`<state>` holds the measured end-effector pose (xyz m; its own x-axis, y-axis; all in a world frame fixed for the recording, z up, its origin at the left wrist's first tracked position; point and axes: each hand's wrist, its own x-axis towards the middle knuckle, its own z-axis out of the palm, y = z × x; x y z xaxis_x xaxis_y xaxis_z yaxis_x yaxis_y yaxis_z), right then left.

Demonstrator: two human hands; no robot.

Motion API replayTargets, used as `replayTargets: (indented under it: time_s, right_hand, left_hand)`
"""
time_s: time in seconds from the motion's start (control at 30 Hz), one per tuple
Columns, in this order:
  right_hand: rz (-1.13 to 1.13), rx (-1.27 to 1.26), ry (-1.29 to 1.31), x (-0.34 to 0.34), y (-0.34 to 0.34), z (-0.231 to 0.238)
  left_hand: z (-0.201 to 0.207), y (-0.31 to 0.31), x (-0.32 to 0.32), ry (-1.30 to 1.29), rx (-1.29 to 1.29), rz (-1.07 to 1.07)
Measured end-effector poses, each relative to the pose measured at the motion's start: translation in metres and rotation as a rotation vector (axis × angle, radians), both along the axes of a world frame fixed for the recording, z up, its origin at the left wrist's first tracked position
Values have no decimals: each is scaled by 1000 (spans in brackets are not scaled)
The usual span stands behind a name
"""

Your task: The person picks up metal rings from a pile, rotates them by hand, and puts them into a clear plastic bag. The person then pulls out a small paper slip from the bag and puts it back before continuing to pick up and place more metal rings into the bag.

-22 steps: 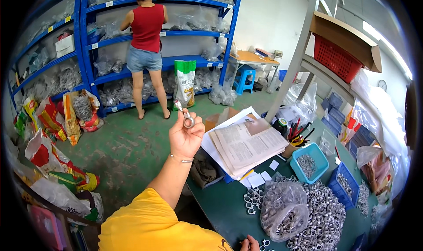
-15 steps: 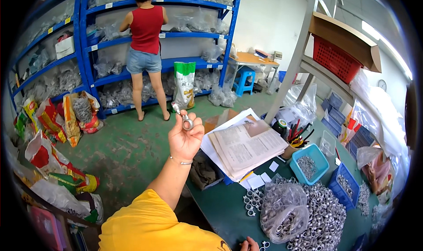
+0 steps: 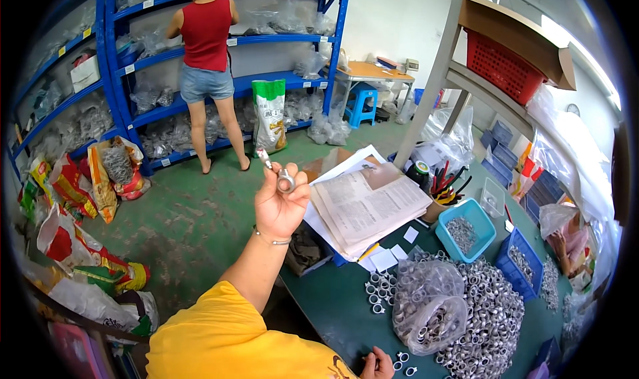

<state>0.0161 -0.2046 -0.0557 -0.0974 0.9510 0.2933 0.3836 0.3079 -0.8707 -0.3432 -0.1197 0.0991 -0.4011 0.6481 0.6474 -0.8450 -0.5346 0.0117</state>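
My left hand (image 3: 282, 209) is raised in front of me, its fingers closed around a silver metal ring fitting (image 3: 285, 182). A small shiny piece (image 3: 264, 158) sticks up by the thumb and index fingertip; whether it belongs to the ring I cannot tell. At the lower edge, my right hand (image 3: 378, 364) rests at the table with fingers curled in, and what they hold, if anything, is hidden. A few loose metal rings (image 3: 401, 362) lie beside it. Close by are a large heap of similar rings (image 3: 489, 316) and a clear plastic bag (image 3: 429, 306) with more rings inside.
On the green table (image 3: 333, 312) are stacked papers (image 3: 369, 209), a turquoise basket (image 3: 489, 226), a blue basket (image 3: 511, 269) of small parts and a pen holder (image 3: 436, 211). A person in a red top (image 3: 206, 36) stands at blue shelves (image 3: 279, 39). Sacks (image 3: 106, 179) line the left.
The view has shifted slightly, bringing more of my right hand and the loose rings beside it into sight. My left hand stays raised with the ring fitting, turned a little.
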Motion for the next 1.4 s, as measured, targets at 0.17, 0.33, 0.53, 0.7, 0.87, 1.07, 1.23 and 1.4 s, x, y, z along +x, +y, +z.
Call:
replayTargets:
  time_s: [0.17,0.33,0.53,0.7,0.87,1.07,1.23,1.4]
  right_hand:
    - [8,9,-46,4,1,-5]
    - [4,-67,-5,3,4,-6]
    - [25,-8,54,4,0,-11]
    - [44,38,4,5,-5,-8]
    - [-19,99,-30,10,4,-15]
    - [82,15,-6,-3,13,3]
    - [50,-3,27,4,9,9]
    - [47,26,54,5,7,6]
  left_hand:
    - [3,4,3,44,-53,45]
    - [6,4,7,15,-82,63]
    - [7,-3,7,15,-34,40]
    - [2,-6,10,55,-61,15]
    - [-23,2,63,371,-313,-144]
    - [-93,-21,115,984,-819,-503]
    - [-122,-29,160,1731,-709,-287]
    - [-132,-33,172,2103,-421,100]
